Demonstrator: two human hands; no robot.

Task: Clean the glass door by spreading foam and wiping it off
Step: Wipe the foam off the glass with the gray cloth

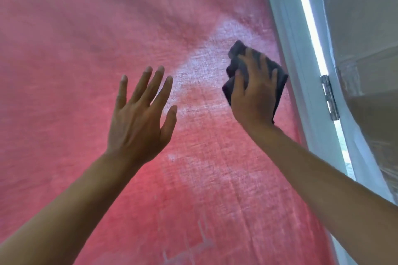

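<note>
The glass door [86, 49] fills most of the head view, with red fabric showing behind the pane. A whitish foam haze [215, 54] runs across the glass from the upper right down past the middle. My right hand [254, 92] presses a dark grey cloth [280, 79] flat against the glass near the right edge of the pane, fingers spread over the cloth. My left hand [140, 118] is raised in front of the glass to the left of the foam, fingers straight and spread, holding nothing; whether it touches the pane I cannot tell.
A white door frame [297, 54] runs down the right side of the pane. On it sits a metal hinge [329, 97], and a bright gap of daylight runs along the frame. Beyond it stands a pale panel [366, 28].
</note>
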